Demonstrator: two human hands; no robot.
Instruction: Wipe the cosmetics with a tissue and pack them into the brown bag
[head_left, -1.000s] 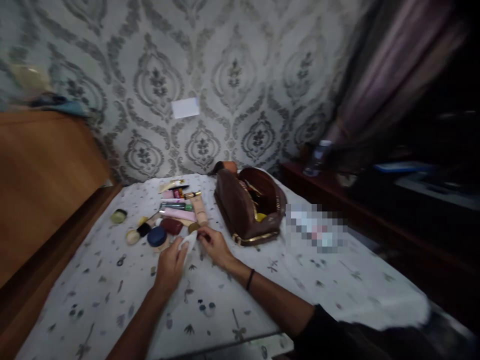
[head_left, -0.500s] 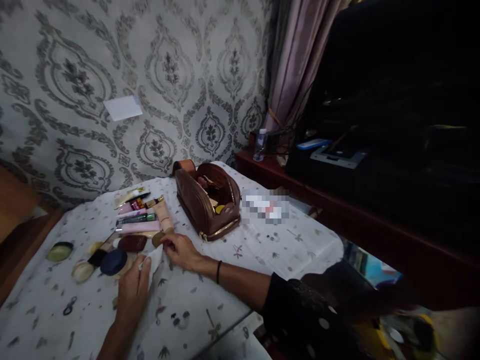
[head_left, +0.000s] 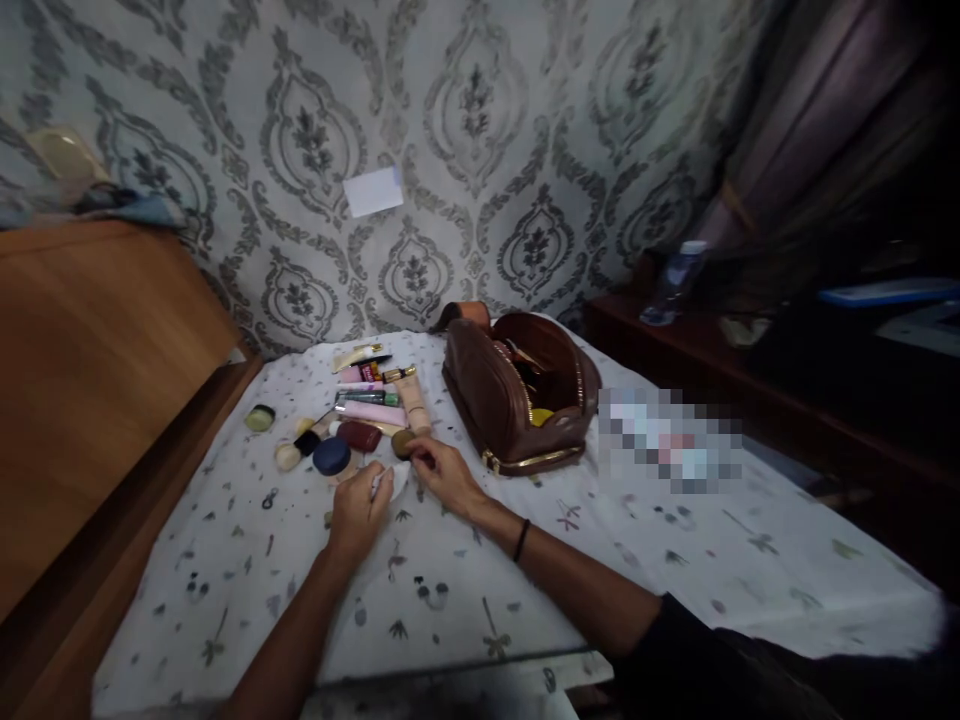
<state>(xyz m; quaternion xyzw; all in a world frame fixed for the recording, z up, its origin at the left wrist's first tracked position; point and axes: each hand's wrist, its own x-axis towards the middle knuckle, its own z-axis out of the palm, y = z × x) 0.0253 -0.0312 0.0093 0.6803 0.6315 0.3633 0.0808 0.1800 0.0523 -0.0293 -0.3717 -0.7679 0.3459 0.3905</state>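
The left hand [head_left: 360, 512] grips a white sheet [head_left: 399, 482] between thumb and fingers. The right hand [head_left: 448, 478] has bent fingers at the round brown item [head_left: 403, 443]; whether it grips anything cannot be determined. A blue container [head_left: 331, 456] sits just beyond the left hand; an unzipped bag [head_left: 480, 400] stands beyond the right.

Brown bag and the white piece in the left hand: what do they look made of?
Brown bag: probably leather or imitation, smooth, softly shiny; its gold zip gleams like metal. White piece: perhaps tissue or cloth, matte and thin-edged; too small to settle.
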